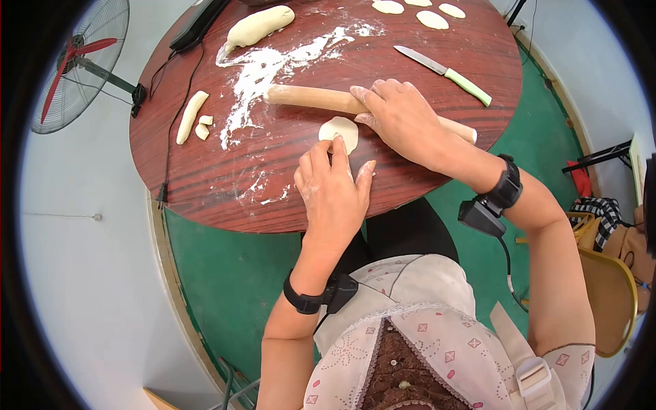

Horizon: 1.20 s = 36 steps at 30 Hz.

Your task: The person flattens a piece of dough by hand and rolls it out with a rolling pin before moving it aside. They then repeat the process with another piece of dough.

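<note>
A wooden rolling pin (pixel 311 97) lies slantwise across the red-brown round table. Over its middle, my right hand (pixel 406 126) is closed, fingers curled on the far side and thumb on the near side. Just below the pin sits a small, flat, round dough wrapper (pixel 339 130). My left hand (pixel 333 184) touches the wrapper's near edge with its fingertips; the thumb stands apart, so the hand is open. White flour (pixel 263 72) is spread to the left of the pin and wrapper.
A dough log (pixel 260 26) lies at the far side. Left are a thin dough strip (pixel 192 117) and small dough pieces (pixel 202 130). Several flat wrappers (pixel 432 20) lie far right, near a green-handled knife (pixel 454 76). A cord (pixel 172 130) runs along the left; a fan (pixel 78 61) stands beyond.
</note>
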Motion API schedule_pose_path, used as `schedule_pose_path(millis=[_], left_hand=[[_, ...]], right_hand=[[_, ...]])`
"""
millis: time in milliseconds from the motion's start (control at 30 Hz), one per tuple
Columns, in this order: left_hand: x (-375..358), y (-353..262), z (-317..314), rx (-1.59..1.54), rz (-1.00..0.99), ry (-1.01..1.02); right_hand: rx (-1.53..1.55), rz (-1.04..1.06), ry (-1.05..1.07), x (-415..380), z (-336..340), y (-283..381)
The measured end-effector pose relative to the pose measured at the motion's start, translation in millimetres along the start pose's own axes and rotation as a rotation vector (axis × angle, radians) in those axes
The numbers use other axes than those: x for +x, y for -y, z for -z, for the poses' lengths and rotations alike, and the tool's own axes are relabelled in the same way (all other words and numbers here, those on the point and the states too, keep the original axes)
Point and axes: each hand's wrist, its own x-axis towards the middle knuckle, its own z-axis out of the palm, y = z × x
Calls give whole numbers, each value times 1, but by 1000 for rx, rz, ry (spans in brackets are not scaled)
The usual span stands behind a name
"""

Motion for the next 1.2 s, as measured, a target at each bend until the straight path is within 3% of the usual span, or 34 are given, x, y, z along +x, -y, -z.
schedule_pose_path(millis=[67, 233, 400, 500, 633, 767, 800, 900, 933, 1033, 1200], left_hand=[[-3, 1, -3, -35, 16, -75], [-4, 9, -1, 89, -79, -48], [2, 18, 8, 42, -105, 8], [-2, 22, 10, 48, -123, 26], [-6, 21, 7, 64, -138, 0], [-4, 16, 9, 71, -125, 18], [-3, 13, 10, 77, -121, 18], [-5, -5, 18, -122, -101, 104], [-6, -10, 23, -180, -75, 158], [-4, -8, 26, -166, -97, 21], [10, 26, 7, 34, -291, 63]], right_hand=[[12, 13, 11, -2, 6, 10], [-72, 60, 1, -13, -5, 20], [-157, -75, 149, 6, -8, -5], [-87, -61, 109, -12, -7, 20], [-169, 114, -77, -31, -9, 33], [-158, -67, 144, -5, -2, -2], [-166, -55, 65, -6, -7, -4], [141, 79, 162, 8, -1, -33], [130, 11, 144, 10, -3, -36], [169, -40, 64, 4, 9, -34], [95, -52, 105, -25, 8, 11]])
